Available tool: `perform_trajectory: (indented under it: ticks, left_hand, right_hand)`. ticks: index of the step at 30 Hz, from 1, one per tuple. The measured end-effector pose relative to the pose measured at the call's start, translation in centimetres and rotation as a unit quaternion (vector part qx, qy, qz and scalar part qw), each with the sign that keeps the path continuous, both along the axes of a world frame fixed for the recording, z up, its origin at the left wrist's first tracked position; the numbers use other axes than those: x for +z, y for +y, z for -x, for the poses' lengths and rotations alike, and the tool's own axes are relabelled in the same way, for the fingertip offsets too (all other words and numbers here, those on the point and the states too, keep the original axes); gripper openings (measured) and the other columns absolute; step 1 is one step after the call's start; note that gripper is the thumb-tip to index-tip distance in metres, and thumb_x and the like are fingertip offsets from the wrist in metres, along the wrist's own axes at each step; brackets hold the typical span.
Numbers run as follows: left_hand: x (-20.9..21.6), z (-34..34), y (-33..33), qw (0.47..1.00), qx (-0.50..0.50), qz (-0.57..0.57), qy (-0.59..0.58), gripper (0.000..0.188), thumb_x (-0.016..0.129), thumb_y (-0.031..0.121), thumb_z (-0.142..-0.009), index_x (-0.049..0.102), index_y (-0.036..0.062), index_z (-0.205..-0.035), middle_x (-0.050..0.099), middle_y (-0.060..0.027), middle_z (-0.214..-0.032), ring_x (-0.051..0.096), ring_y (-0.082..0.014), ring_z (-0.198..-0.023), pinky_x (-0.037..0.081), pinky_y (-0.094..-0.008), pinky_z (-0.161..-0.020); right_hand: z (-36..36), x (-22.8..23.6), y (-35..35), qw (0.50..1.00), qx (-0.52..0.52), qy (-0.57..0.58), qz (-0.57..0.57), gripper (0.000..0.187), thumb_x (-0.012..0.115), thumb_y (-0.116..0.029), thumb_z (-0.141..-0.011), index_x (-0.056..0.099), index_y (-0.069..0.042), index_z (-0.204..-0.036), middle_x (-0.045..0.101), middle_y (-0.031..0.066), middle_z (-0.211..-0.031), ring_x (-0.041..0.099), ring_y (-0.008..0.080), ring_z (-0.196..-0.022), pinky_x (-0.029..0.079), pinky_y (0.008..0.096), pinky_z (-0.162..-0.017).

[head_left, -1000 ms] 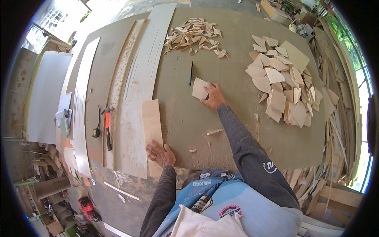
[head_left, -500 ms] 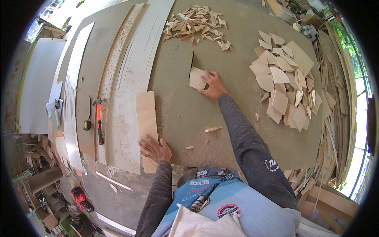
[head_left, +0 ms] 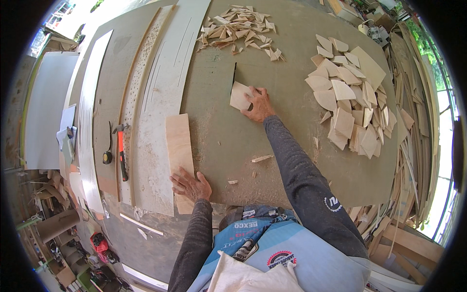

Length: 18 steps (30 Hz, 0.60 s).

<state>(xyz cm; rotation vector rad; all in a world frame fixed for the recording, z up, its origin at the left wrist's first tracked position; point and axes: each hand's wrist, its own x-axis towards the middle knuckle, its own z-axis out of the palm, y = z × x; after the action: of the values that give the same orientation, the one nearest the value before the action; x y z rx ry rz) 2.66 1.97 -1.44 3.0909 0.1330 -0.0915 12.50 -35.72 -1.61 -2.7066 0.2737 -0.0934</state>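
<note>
My right hand (head_left: 259, 105) pinches a small pale plywood piece (head_left: 240, 96) between thumb and fingers, flat on the brown tabletop (head_left: 214, 131). The piece's left edge lies against the near end of a thin dark slot (head_left: 235, 73), which may hold a blade; I cannot make that out. Spread out and flat, my left hand (head_left: 191, 186) rests on the near part of a long plywood strip (head_left: 179, 141) at the table's front left. Its fingers grip nothing.
A heap of curved-edged plywood pieces (head_left: 345, 92) lies at right, and a pile of offcut slivers (head_left: 236, 27) at the far side. A hammer (head_left: 121, 153) and tape measure (head_left: 107, 156) lie at left beside white boards (head_left: 165, 82). Sawdust and scraps (head_left: 261, 159) dot the near tabletop.
The view has shifted very slightly. My right hand and the plywood piece stay at the slot, and my left hand stays on the strip.
</note>
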Motion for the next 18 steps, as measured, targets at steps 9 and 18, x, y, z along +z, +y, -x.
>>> perform_trajectory:
  ticks: [9, 18]
  left_hand:
    - [0.15, -0.03, 0.01, 1.0, 0.005, 0.008, 0.011, 0.081, 0.052, 0.041, -0.099, 0.014, 0.0105, -0.163, 0.011, -0.0294, -0.164, 0.002, -0.0435, -0.156, 0.004, -0.0691, -0.119]
    - [0.09, 0.07, -0.05, 1.0, 0.007, 0.002, 0.012, 0.081, 0.053, 0.041, -0.099, 0.014, 0.0107, -0.163, 0.01, -0.0294, -0.164, 0.002, -0.0434, -0.156, 0.005, -0.0688, -0.119]
  right_hand:
    - [0.1, 0.39, 0.28, 1.0, -0.001, 0.004, -0.012, 0.072, 0.078, -0.04, -0.072, 0.067, -0.001, -0.132, 0.044, 0.0229, -0.152, 0.034, 0.0404, -0.136, 0.034, 0.0522, -0.115]
    - [-0.39, 0.09, 0.63, 0.999, -0.015, 0.034, 0.008, 0.07, 0.077, -0.04, -0.076, 0.066, -0.002, -0.134, 0.041, 0.0234, -0.154, 0.032, 0.0398, -0.137, 0.033, 0.0528, -0.115]
